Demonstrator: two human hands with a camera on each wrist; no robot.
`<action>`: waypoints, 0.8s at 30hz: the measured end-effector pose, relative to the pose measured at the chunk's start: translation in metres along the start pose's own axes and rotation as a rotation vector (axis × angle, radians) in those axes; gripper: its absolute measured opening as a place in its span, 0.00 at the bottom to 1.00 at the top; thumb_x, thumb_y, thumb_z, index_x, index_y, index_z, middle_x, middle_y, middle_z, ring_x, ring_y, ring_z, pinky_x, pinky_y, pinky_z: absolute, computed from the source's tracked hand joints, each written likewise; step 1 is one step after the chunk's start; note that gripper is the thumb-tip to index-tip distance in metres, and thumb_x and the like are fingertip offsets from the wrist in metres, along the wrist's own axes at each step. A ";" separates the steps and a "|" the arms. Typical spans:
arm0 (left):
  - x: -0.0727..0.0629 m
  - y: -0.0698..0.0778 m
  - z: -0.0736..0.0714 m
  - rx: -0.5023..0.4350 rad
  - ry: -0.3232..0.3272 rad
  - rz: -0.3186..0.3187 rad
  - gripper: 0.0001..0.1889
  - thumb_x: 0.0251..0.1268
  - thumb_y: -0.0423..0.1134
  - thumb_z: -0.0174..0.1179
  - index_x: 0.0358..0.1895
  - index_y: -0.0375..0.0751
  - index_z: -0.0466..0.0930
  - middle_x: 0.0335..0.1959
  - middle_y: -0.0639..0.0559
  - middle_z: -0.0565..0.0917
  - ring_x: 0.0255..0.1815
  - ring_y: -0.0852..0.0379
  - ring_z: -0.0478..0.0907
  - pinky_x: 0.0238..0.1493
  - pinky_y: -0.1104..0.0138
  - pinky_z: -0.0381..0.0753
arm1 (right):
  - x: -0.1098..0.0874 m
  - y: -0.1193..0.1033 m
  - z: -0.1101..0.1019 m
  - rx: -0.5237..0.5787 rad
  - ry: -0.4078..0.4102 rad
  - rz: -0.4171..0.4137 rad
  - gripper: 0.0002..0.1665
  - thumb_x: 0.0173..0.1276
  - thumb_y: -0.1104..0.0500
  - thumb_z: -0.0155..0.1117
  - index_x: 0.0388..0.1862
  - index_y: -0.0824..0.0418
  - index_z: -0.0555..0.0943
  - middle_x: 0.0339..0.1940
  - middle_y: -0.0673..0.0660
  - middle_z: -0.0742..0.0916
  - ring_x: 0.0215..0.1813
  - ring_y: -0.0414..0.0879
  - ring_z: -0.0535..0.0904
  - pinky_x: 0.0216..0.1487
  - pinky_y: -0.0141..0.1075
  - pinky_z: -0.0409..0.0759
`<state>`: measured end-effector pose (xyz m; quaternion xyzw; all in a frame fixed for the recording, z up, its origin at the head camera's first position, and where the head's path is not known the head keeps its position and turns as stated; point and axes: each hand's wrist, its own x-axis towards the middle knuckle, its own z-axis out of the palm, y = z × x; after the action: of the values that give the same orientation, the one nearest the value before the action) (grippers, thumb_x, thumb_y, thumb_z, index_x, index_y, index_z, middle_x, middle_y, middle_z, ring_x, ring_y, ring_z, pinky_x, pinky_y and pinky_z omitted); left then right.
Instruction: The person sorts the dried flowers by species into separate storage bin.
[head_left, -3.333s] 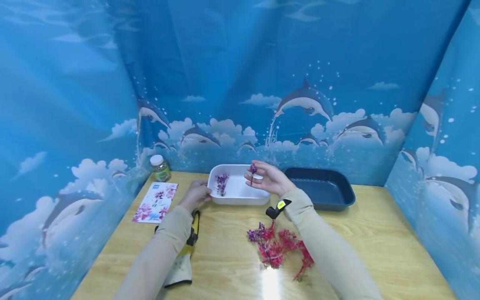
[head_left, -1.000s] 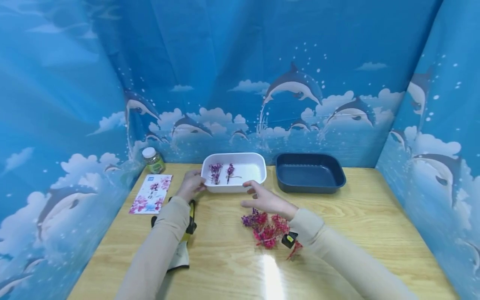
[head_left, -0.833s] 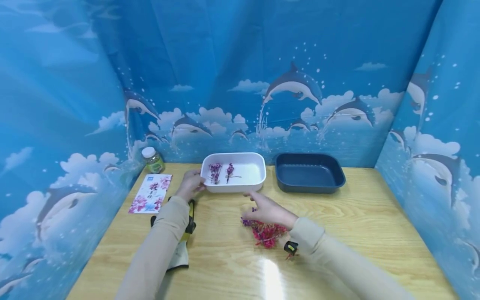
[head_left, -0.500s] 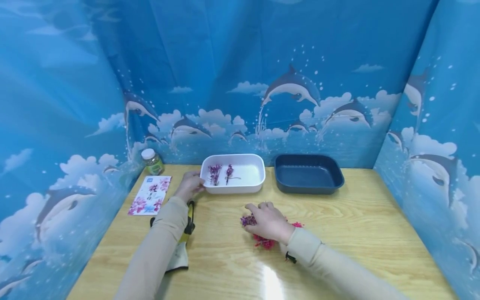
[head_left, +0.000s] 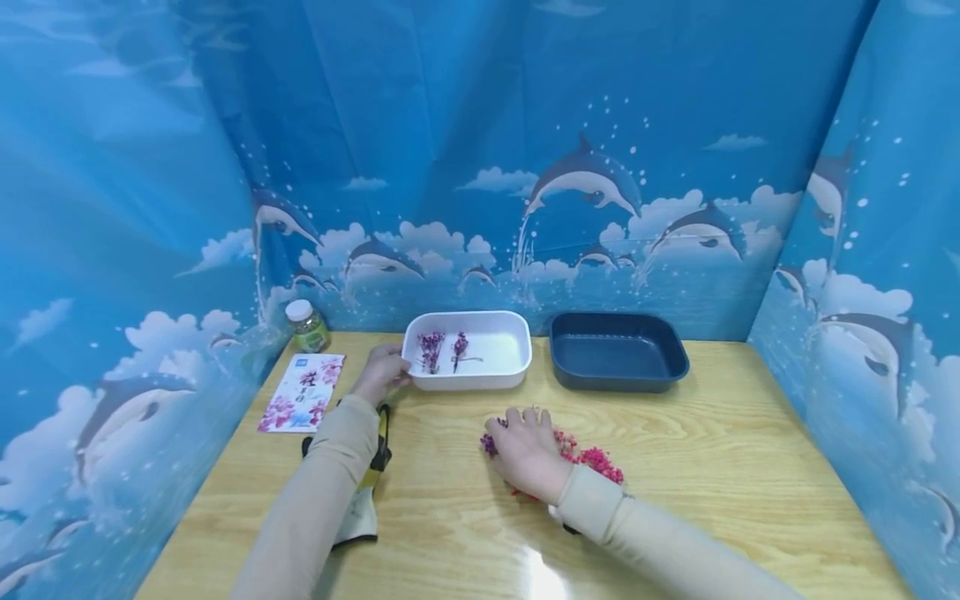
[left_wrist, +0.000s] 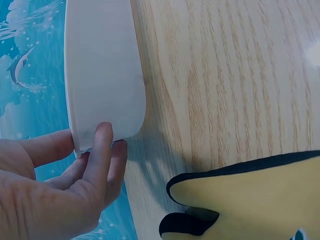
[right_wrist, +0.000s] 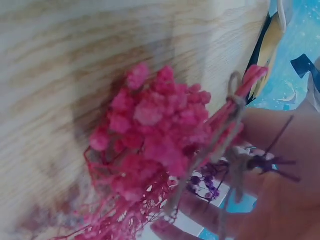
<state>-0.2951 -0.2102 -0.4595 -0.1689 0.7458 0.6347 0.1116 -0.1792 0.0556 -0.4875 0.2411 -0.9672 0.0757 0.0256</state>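
Note:
My left hand (head_left: 381, 375) grips the left end of a white tray (head_left: 495, 380), thumb at the rim and fingers against the outer wall in the left wrist view. Two small purple dried-flower bunches (head_left: 431, 351) lie in the tray's left half. My right hand (head_left: 528, 454) is down over a heap of dried flowers, with fingers bent into it. Pink dried flowers (right_wrist: 155, 130) with twine round their stems stand out in the right wrist view. Purple dried flowers (head_left: 489, 445) show beside the fingertips. I cannot tell whether the right fingers pinch a bunch.
Right of the white tray stands a dark blue tray (head_left: 618, 385). At the back left are a white-capped jar (head_left: 309, 327) and a floral-printed card (head_left: 302, 393). A yellow and black item (left_wrist: 250, 195) with a pale cloth part lies beside my left forearm. A dolphin-print curtain (head_left: 480, 167) encloses the table.
The right hand let a second purple bunch go in the white tray, then moved back and down onto the flower heap. My left hand has stayed at the tray.

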 end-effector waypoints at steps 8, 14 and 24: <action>-0.004 0.001 0.002 0.008 -0.002 -0.003 0.33 0.71 0.20 0.48 0.80 0.27 0.60 0.72 0.24 0.73 0.43 0.54 0.79 0.39 0.75 0.84 | -0.005 0.001 -0.007 0.005 0.111 -0.028 0.17 0.65 0.50 0.77 0.48 0.54 0.83 0.42 0.58 0.83 0.43 0.56 0.77 0.43 0.49 0.77; -0.006 0.002 0.002 0.018 -0.006 -0.002 0.32 0.72 0.21 0.48 0.80 0.27 0.59 0.73 0.25 0.72 0.50 0.50 0.79 0.46 0.72 0.85 | -0.006 0.006 -0.019 0.128 0.120 -0.052 0.19 0.68 0.52 0.76 0.53 0.57 0.83 0.39 0.56 0.81 0.35 0.48 0.75 0.26 0.38 0.74; -0.004 -0.001 0.000 0.032 -0.010 0.016 0.33 0.71 0.21 0.47 0.80 0.26 0.60 0.74 0.25 0.71 0.53 0.47 0.80 0.53 0.68 0.88 | -0.014 0.019 -0.042 0.339 0.079 0.003 0.31 0.66 0.62 0.75 0.67 0.55 0.79 0.56 0.57 0.84 0.31 0.39 0.76 0.23 0.29 0.75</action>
<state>-0.2911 -0.2096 -0.4593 -0.1580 0.7567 0.6243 0.1127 -0.1758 0.0856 -0.4494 0.2371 -0.9392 0.2474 0.0224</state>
